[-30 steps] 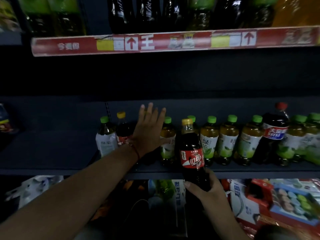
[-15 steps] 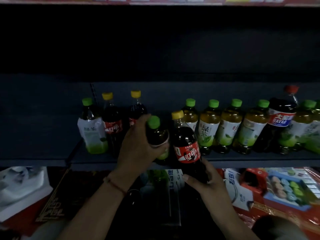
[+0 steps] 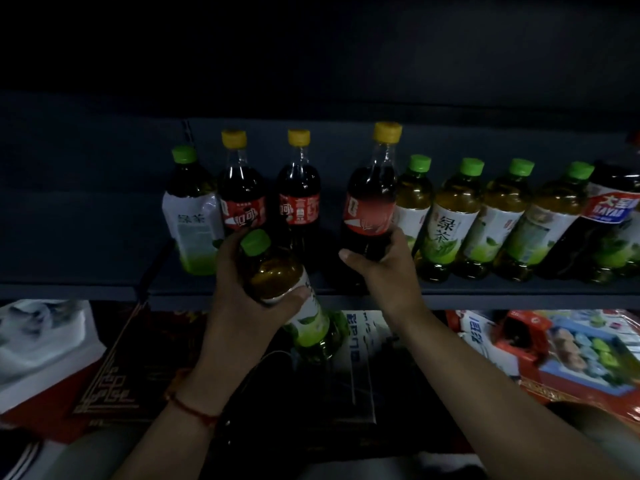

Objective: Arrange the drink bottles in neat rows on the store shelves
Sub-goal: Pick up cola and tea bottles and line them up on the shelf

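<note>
A: What is the left hand doing?

B: It wraps tight around a green tea bottle. The bottle tips, with its green cap at 11 o'clock and its bottom at 5 o'clock. It is off the shelf, out in front of the front edge.

A: And the right hand?

B: It closes around the low part of a cola bottle with a yellow cap. The thumb sticks out toward 9 o'clock. That bottle stands straight up near the shelf's front edge.

A: Who are its neighbours?

B: At 3 o'clock, a row of green tea bottles starts right beside it. At 9 o'clock there is a dark gap, then two more cola bottles and one tea bottle with a white label.

A: Is there room to move?

B: Yes. The shelf is bare far out at 9 o'clock. Boxes lie below the shelf.
</note>
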